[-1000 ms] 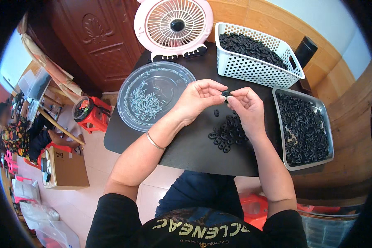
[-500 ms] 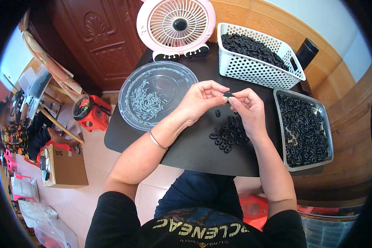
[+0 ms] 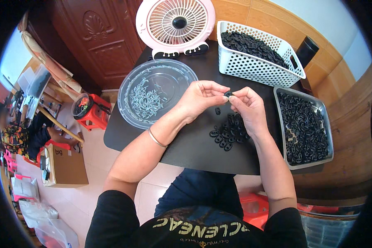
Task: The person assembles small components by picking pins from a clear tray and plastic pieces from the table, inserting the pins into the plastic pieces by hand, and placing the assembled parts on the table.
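Note:
Between the fingertips of both hands, above the dark table, is a small black plastic part [image 3: 227, 94]. My left hand [image 3: 202, 99] pinches it from the left, thumb and forefinger closed. From the right, my right hand [image 3: 249, 108] grips it with thumb and fingers, covering much of it. Below the hands lies a loose pile of black oval parts with holes [image 3: 227, 134], partly behind my right hand. A single black piece [image 3: 218, 110] lies apart, left of the pile. Beside my left wrist stands a round clear tub [image 3: 130, 118] with small silvery screw-like pins [image 3: 145, 101].
A white perforated basket [image 3: 256, 72] heaped with black parts stands at the back right. At the right is a metal tray [image 3: 305, 164] full of black parts. Behind the tub stands a pink fan [image 3: 211, 16]. A black cylinder [image 3: 307, 51] is beyond the basket. Another person sits far left.
Both hands stay nearly where they were, pinching the same black part. The whole view has shifted very slightly; nothing has been put down or picked up.

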Available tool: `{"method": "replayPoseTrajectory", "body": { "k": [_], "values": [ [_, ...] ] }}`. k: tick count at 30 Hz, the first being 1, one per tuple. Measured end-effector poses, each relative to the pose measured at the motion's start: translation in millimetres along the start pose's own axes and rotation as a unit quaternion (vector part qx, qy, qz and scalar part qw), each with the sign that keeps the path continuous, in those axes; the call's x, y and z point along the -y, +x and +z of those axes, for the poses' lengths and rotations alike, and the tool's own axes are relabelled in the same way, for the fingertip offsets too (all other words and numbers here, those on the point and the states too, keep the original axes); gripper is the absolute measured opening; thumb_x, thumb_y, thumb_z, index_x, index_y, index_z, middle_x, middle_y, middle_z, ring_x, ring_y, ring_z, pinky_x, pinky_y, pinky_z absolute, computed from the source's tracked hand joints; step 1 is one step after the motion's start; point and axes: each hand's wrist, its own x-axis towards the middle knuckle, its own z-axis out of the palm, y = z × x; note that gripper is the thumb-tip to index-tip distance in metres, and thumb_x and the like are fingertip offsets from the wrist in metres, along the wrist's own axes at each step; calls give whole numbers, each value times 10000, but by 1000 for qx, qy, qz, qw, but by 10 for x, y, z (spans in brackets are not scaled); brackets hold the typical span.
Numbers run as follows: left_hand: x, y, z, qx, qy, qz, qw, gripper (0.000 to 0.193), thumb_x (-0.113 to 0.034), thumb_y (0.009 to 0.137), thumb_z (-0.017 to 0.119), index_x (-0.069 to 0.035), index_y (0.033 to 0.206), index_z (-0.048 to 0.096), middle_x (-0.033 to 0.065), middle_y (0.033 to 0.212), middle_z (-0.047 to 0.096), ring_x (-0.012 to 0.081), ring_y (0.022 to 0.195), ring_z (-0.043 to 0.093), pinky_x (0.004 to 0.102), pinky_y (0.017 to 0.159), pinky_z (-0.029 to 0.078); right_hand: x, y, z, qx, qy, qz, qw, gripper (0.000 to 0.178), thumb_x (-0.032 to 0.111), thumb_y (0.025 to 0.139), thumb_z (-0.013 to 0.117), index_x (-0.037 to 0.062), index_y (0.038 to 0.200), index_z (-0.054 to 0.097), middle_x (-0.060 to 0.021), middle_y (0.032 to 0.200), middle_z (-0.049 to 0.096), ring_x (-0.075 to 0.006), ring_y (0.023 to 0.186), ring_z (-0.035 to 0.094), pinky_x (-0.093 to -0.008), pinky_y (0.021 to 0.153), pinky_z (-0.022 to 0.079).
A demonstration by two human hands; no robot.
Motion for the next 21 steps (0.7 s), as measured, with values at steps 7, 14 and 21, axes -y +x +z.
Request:
{"method": "replayPoseTrajectory", "body": {
  "k": [7, 14, 21],
  "values": [
    [-2, 8, 2, 13, -64, -13, 998, 223, -3, 757, 620, 1, 980, 610, 58, 846, 622, 85, 740, 569, 205, 696, 475, 19, 15, 35, -2, -8, -47, 999, 132, 54, 768, 638, 34, 857, 542, -15, 728, 583, -49, 637, 537, -171, 577, 420],
    [-22, 9, -74, 51, -104, -58, 992, 299, -49, 785, 604, -28, 1065, 500, 32, 792, 588, 86, 734, 550, 200, 680, 461, 63, -13, 37, 60, -105, -79, 989, 315, -22, 743, 629, 39, 1047, 573, 14, 761, 548, -25, 652, 509, -155, 590, 417],
    [-64, -32, -109, 78, -94, -89, 989, 453, -80, 781, 633, -43, 1176, 413, 13, 767, 570, 78, 708, 553, 208, 670, 474, 37, -36, 46, 73, -130, -76, 986, 309, -17, 721, 655, 49, 1018, 601, 16, 752, 561, -25, 661, 515, -171, 584, 436]
  ]
}}
